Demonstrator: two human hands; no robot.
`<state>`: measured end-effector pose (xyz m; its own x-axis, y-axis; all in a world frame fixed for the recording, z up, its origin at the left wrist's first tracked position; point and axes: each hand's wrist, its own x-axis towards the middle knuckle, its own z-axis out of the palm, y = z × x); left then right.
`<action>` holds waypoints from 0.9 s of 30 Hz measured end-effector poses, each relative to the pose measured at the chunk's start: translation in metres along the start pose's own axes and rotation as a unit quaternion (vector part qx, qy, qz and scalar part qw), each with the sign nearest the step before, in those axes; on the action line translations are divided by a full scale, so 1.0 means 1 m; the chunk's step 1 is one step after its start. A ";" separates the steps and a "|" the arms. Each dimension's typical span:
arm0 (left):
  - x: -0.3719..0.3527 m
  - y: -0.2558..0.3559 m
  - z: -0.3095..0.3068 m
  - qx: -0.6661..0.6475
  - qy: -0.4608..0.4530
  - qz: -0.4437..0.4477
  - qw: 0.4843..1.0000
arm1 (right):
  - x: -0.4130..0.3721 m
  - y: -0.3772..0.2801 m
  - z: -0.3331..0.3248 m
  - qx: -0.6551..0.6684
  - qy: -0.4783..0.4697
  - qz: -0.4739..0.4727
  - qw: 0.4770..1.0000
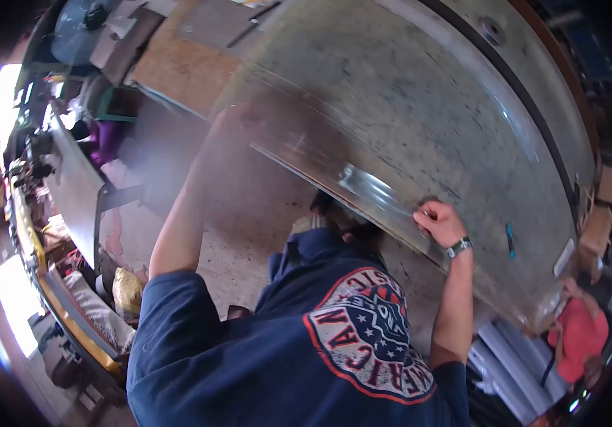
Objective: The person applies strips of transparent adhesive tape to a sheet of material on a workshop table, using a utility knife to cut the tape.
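Note:
A clear, shiny strip of sheet (366, 183) lies along the near edge of the large worn worktable (420, 92). My right hand (441, 223), with a watch at the wrist, has its fingers pinched at the strip's right end. Farther left, my left hand (249, 117) is at the table's near edge, by the other end of the strip. A hazy smear covers its fingers, so what they touch cannot be made out.
On the table are a blue tool (510, 240), a small white block (564, 257) and a round metal piece (492, 30). Another person in red (580, 334) is at the lower right, beside grey rolls (512, 366). A tilted board (74, 188) stands at left.

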<state>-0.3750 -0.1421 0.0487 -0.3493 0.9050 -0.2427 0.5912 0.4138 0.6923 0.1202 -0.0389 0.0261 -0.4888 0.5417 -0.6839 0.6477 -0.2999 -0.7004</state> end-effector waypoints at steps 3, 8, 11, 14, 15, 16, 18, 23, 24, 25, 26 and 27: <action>-0.021 0.055 0.050 0.007 -0.030 0.186 0.982 | 0.001 -0.004 0.008 0.026 -0.013 0.018 0.999; -0.006 0.132 0.169 -0.070 -0.187 0.412 0.889 | 0.012 -0.051 0.030 0.037 -0.038 -0.055 0.997; 0.016 0.144 0.159 -0.126 -0.403 0.302 0.854 | 0.010 -0.071 0.022 0.060 -0.062 -0.070 0.994; 0.041 0.121 0.128 -0.105 -0.512 0.231 0.821 | 0.007 -0.076 0.015 0.085 -0.067 -0.047 0.993; 0.047 0.108 0.116 -0.087 -0.538 0.222 0.809 | 0.006 -0.075 0.013 0.091 -0.064 -0.039 0.993; 0.051 0.096 0.100 -0.080 -0.549 0.212 0.804 | 0.005 -0.074 0.012 0.097 -0.058 -0.039 0.993; 0.055 0.071 0.065 -0.050 -0.548 0.186 0.814 | 0.006 -0.073 0.010 0.073 -0.060 -0.038 0.995; 0.067 0.011 -0.020 0.011 -0.454 0.104 0.885 | 0.014 -0.069 0.014 0.079 -0.049 -0.024 0.995; 0.071 0.001 -0.036 0.012 -0.430 0.079 0.899 | 0.018 -0.065 0.014 0.068 -0.040 -0.022 0.997; 0.073 -0.006 -0.052 0.013 -0.406 0.052 0.912 | 0.021 -0.062 0.015 0.061 -0.033 -0.024 0.997; 0.076 -0.011 -0.065 0.014 -0.380 0.026 0.924 | 0.024 -0.060 0.017 0.053 -0.024 -0.027 0.998; 0.080 -0.019 -0.074 0.015 -0.353 0.018 0.935 | 0.027 -0.061 0.019 0.045 -0.017 -0.030 0.998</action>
<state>-0.4677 -0.0853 0.0660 0.2316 0.7529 -0.6161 0.6175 0.3756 0.6911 0.0566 -0.0205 0.0463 -0.5449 0.5342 -0.6463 0.5625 -0.3386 -0.7542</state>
